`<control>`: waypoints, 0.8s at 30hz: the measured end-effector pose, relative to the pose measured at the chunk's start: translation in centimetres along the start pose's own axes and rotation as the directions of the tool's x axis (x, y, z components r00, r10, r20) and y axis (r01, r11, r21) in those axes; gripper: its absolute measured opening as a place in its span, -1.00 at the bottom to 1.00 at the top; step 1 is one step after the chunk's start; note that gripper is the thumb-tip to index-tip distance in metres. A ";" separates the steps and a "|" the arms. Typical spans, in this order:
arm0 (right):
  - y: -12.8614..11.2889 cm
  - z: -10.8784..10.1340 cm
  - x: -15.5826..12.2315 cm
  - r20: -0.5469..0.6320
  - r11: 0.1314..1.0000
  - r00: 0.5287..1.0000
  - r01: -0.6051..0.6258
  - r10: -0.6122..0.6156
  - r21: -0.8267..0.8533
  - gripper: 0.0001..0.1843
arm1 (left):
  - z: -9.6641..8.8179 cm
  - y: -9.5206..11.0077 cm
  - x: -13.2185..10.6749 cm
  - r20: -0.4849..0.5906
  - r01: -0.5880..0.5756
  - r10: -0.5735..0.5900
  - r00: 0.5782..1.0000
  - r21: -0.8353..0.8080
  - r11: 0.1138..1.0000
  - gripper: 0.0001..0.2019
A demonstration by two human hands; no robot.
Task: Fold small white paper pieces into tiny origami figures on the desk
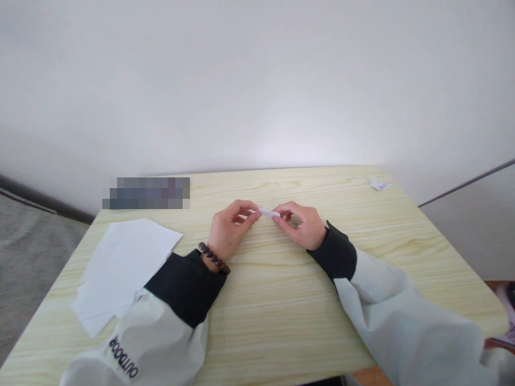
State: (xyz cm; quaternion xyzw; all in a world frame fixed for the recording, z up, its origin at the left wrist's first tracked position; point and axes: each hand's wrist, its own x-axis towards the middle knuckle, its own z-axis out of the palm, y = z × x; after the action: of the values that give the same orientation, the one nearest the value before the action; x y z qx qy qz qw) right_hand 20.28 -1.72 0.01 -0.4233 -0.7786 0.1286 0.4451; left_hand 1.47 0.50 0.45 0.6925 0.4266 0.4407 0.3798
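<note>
Right at the clock's hub, the left hand and right hand pinch opposite ends of a small white paper strip, seemingly part-worked, with a small paper scrap out past two o'clock and flat, apparently unworked sheets at eight

Light is even and fairly bright, with a cool cast. A soft glow sits low on the wall, which greys toward the upper corners; the floor at left is dimmer. Shadows on the table are faint and soft-edged. The sheets look pale, with little surface detail. Wide-angle stretch pulls the sleeves outward near the bottom. Coarse pixelation hides a block at the far left of the table.
</note>
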 end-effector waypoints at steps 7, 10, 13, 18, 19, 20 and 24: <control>-0.2 -0.1 0.0 -0.001 1.000 1.000 0.013 -0.013 -0.015 -0.95 | -0.1 0.3 -0.1 -0.019 -0.043 0.045 0.999 0.100 0.994 -0.84; -0.2 -0.1 -0.1 -0.013 1.000 1.000 0.008 -0.008 -0.015 -0.94 | -0.1 0.5 -0.1 -0.008 -0.062 0.064 0.998 0.128 0.990 -0.84; -0.1 -0.1 -0.1 -0.014 1.000 1.000 0.001 -0.002 -0.015 -0.93 | -0.2 0.6 -0.1 0.029 -0.078 0.075 0.997 0.150 0.986 -0.84; 0.0 0.0 -0.1 0.016 1.000 1.000 0.018 -0.018 -0.002 -0.90 | -0.3 0.5 0.0 0.085 -0.120 0.105 0.991 0.198 0.973 -0.85; 0.1 0.0 -0.1 0.021 0.999 0.999 0.036 -0.036 -0.001 -0.90 | -0.3 0.4 0.0 0.086 -0.130 0.114 0.990 0.203 0.971 -0.86; 0.2 -0.1 -0.1 0.025 0.998 0.998 0.059 -0.059 -0.005 -0.89 | -0.3 0.3 0.0 0.087 -0.139 0.123 0.989 0.205 0.969 -0.86; 0.4 -0.2 0.1 0.045 0.987 0.989 0.145 -0.142 -0.067 -0.88 | -0.4 -0.2 0.0 0.089 -0.164 0.146 0.985 0.254 0.953 -0.87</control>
State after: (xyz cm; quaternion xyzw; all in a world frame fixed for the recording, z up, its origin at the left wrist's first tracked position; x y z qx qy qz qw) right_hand 20.65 -1.43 -0.08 -0.3787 -0.8199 0.0773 0.4224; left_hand 1.08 0.59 0.39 0.7825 0.4117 0.3852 0.2643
